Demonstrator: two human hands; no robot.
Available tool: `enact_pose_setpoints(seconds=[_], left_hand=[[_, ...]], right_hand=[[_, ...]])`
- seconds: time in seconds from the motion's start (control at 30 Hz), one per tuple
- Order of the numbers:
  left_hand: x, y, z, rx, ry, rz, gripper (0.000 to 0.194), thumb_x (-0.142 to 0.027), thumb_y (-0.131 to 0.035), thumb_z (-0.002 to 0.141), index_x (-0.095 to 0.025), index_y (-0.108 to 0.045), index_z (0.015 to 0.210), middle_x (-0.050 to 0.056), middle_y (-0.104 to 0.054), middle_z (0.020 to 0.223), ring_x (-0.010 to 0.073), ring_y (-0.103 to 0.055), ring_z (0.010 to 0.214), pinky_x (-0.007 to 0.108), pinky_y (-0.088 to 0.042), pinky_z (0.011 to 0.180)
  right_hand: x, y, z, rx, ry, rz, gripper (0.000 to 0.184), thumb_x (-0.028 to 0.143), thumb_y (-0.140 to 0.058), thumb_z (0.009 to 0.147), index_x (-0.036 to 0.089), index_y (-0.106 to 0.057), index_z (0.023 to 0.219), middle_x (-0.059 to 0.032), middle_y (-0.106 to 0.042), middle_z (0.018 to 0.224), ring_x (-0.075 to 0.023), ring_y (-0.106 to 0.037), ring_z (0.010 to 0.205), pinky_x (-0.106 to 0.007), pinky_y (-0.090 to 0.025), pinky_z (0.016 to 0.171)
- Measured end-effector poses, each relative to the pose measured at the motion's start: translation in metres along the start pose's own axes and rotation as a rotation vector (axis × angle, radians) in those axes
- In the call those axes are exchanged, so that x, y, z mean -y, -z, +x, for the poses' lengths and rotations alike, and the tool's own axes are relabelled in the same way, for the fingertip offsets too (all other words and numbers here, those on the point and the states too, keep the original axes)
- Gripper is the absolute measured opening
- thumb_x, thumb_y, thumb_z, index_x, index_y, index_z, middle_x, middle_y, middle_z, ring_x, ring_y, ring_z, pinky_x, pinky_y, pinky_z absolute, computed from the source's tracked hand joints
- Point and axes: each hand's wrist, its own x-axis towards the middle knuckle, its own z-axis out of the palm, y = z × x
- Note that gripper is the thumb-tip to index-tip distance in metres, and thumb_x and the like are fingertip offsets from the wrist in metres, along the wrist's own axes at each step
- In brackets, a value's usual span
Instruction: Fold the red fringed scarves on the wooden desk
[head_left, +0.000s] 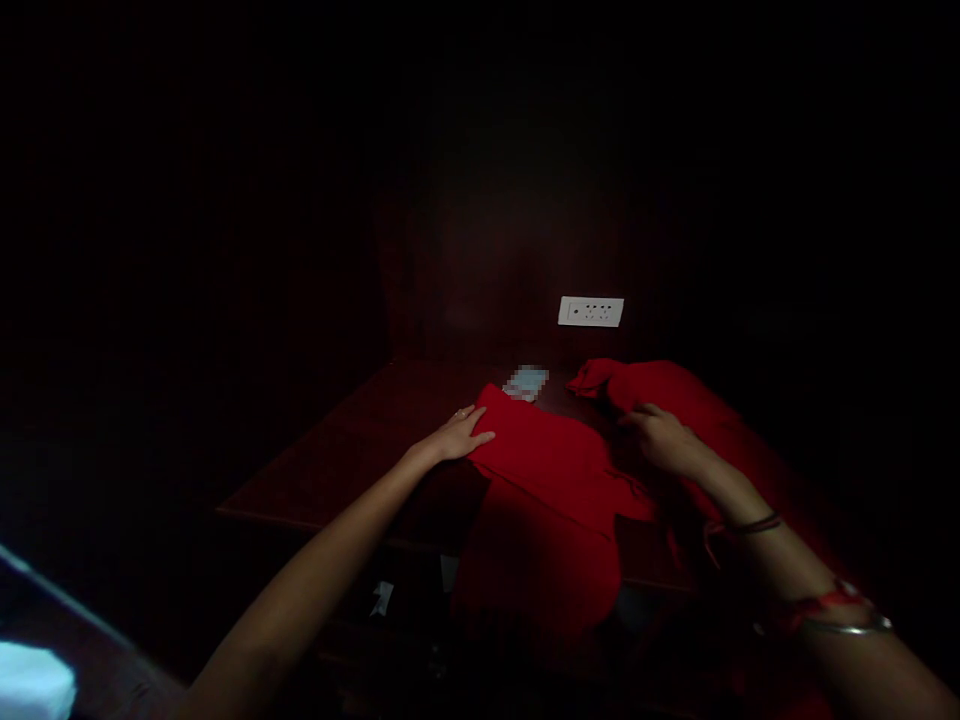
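A piece of red cloth [547,450] lies folded on the dark wooden table, with part of it hanging over the front edge. My left hand [457,437] rests at its left end, fingers and thumb spread, the thumb on top of the fabric. A larger heap of red cloth [675,395] lies on the right side of the table. Between the two reds, my right hand [664,440] is closed with the fingers curled inward. Whatever it might grip is lost in shadow. Thin loose strands or ties hang near the right end of the folded cloth.
The dark table [322,450] stands against a wall with a white socket panel [591,312]. A pale blue blurred item [526,382] lies behind the folded cloth. Small whitish scraps [382,598] show below the table. Surroundings are very dark.
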Motion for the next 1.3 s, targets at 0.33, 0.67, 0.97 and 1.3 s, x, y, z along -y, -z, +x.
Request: enact_pose_setpoints(seconds=[0.33, 0.67, 0.97, 1.3], left_hand=[[0.001, -0.012, 0.013, 0.149, 0.254, 0.031, 0.056, -0.056, -0.025, 0.077, -0.032, -0.021, 0.128, 0.003, -0.012, 0.137, 0.0314, -0.007, 0.123, 0.059, -0.010, 0.089], [0.009, -0.015, 0.024, -0.091, 0.314, -0.099, 0.058, -0.055, -0.019, 0.080, -0.027, -0.015, 0.130, 0.010, -0.023, 0.134, 0.0275, -0.020, 0.121, 0.052, -0.019, 0.090], [0.018, -0.015, 0.022, -0.235, 0.236, -0.250, 0.059, -0.048, -0.016, 0.084, -0.013, -0.014, 0.131, 0.012, -0.026, 0.132, 0.0189, -0.025, 0.120, 0.032, -0.024, 0.095], [-0.041, -0.035, 0.023, -0.121, -0.310, -0.333, 0.097, -0.049, -0.056, 0.063, -0.013, 0.001, 0.132, 0.011, -0.013, 0.136, 0.0204, -0.016, 0.123, 0.031, -0.021, 0.098]], right_hand=[[0.082, -0.046, 0.020, 0.363, -0.017, 0.102, 0.066, 0.054, -0.040, 0.073, 0.023, -0.025, 0.129, -0.0149, -0.023, 0.132, -0.0339, -0.025, 0.116, -0.050, -0.029, 0.085], [0.048, -0.029, 0.056, 0.323, -0.174, -0.021, 0.033, 0.034, -0.052, 0.072, 0.014, -0.055, 0.098, -0.0160, -0.054, 0.104, -0.0273, -0.048, 0.098, -0.042, -0.035, 0.080], [0.030, 0.084, 0.072, -0.363, 0.122, -0.138, 0.029, 0.037, -0.044, 0.077, 0.015, -0.058, 0.088, -0.0095, -0.056, 0.086, -0.0192, -0.052, 0.077, -0.029, -0.038, 0.066], [-0.001, 0.120, 0.056, -0.501, 0.080, -0.059, 0.030, 0.030, -0.042, 0.079, 0.012, -0.061, 0.094, -0.0087, -0.060, 0.084, -0.0179, -0.052, 0.077, -0.027, -0.037, 0.068]])
